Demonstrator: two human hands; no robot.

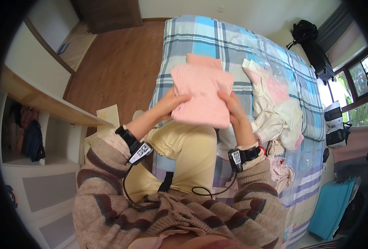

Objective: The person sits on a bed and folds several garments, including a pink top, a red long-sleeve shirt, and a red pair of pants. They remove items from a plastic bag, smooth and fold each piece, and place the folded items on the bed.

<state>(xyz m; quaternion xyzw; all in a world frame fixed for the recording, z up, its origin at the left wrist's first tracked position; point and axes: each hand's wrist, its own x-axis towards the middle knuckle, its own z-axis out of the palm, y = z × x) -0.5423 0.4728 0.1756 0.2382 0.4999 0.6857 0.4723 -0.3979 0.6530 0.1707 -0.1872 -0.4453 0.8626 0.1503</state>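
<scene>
Both hands hold a folded pink garment (202,96) in front of me, over the edge of the bed. My left hand (171,104) grips its left side, thumb on top. On its right side, my right hand (232,104) grips it the same way. Another folded pink cloth (204,59) shows just beyond it, on the plaid bedding (230,43); whether the two touch cannot be told. Right of my right hand lies a loose heap of white and pink clothes (274,118). A crumpled pink striped garment (280,172) lies nearer to me.
Clear plastic (271,59) lies on the bed's right part. An open shelf unit (62,137) with clothes in it stands at the left. A turquoise suitcase (333,205) is at the lower right. Cables run from both wrist devices.
</scene>
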